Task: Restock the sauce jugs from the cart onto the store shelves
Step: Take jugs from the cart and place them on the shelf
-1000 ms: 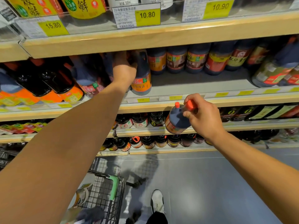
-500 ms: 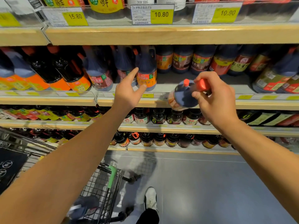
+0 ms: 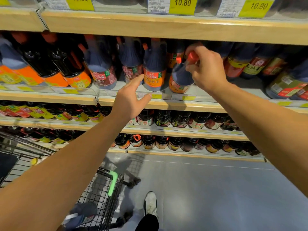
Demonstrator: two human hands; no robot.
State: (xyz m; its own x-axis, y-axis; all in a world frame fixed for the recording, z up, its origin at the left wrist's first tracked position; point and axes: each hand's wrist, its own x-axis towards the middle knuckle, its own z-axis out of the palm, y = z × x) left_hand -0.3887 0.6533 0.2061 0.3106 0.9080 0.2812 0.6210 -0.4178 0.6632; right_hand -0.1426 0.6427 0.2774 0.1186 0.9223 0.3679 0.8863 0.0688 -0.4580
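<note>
Head view: the right hand [image 3: 207, 70] grasps a sauce jug [image 3: 180, 77] by its red handle at the neck. The jug is tilted, with its base at the front lip of the middle shelf [image 3: 166, 104], just right of the orange-labelled jug [image 3: 154, 72] that stands upright there. Whether the base rests fully on the shelf cannot be told. The left hand [image 3: 131, 99] is released and holds nothing; its fingers are spread, and the index fingertip is at or just beside the lower left of the orange-labelled jug's label.

Progress, as a judgement: the row left of the orange-labelled jug is filled with upright jugs, so that section appears stocked. The held jug is mid-placement and is not yet set upright or let go. Bare shelf surface shows behind and right of the held jug, so room appears to remain.

The cart [image 3: 106, 189] stands on the floor, below and left of the orange-labelled jug. At least one dark jug [image 3: 81, 212] lies in its basket. Restocking is therefore not complete.
</note>
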